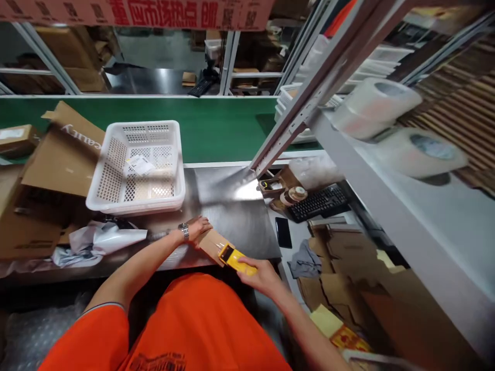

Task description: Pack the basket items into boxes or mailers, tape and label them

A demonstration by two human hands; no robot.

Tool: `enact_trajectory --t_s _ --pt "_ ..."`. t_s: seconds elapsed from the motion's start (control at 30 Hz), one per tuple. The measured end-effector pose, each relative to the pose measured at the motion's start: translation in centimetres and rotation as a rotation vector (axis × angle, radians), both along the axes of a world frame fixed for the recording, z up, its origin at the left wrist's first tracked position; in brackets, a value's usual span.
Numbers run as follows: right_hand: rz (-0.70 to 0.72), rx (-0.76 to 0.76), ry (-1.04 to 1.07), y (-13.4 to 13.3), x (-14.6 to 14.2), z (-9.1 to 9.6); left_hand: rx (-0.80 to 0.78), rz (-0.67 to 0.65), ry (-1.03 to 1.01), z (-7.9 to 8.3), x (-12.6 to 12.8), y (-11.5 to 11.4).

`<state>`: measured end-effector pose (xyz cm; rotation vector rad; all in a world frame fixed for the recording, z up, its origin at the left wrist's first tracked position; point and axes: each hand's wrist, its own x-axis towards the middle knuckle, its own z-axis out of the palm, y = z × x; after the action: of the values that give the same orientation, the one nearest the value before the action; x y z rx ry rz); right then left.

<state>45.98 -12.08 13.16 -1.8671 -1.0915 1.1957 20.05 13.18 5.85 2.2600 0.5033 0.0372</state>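
Note:
A small brown cardboard box rests at the front of the metal worktop. My left hand, with a watch on its wrist, grips the box's far left end, fingers curled over it. In my right hand is a yellow tape dispenser, its head against the box's near right end. A shiny strip, apparently clear tape, shows on the top of the box. The underside of the box is hidden.
Left of my hands stands a white plastic basket holding a label. An open carton is beyond it. On the right are a phone, keyboard, flattened cardboard, and a shelf with tape rolls. A green conveyor runs behind.

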Motion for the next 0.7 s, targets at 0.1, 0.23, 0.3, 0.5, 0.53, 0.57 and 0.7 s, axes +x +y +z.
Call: enact_trajectory --t_s 0.1,0.23,0.3,0.5,0.53,0.57,0.7 --pt "0.078 -0.110 -0.154 -4.7 4.3 -0.2 -0.047 0.014 -0.005 -0.1 -0.3 0.1" --pt "0.183 -0.093 -0.334 -2.9 3.4 -2.3 -0.047 0.007 -0.031 -0.2 -0.2 0.1" --pt "0.221 -0.089 -0.352 0.4 1.4 -3.4 -0.031 -0.013 -0.048 0.0 -0.2 0.1" --pt "0.134 -0.101 -0.366 4.3 2.6 -2.5 0.006 0.139 0.015 1.1 -2.6 -0.8" --pt "0.108 -0.093 -0.389 4.0 3.6 -2.1 0.011 0.203 0.022 1.2 -3.3 -1.1" --pt "0.080 -0.087 -0.418 3.7 4.5 -1.8 0.013 0.277 0.027 1.2 -4.0 -1.5" --pt "-0.040 -0.053 -0.526 5.2 6.4 -2.1 -0.050 0.561 0.015 1.0 -6.3 -3.8"
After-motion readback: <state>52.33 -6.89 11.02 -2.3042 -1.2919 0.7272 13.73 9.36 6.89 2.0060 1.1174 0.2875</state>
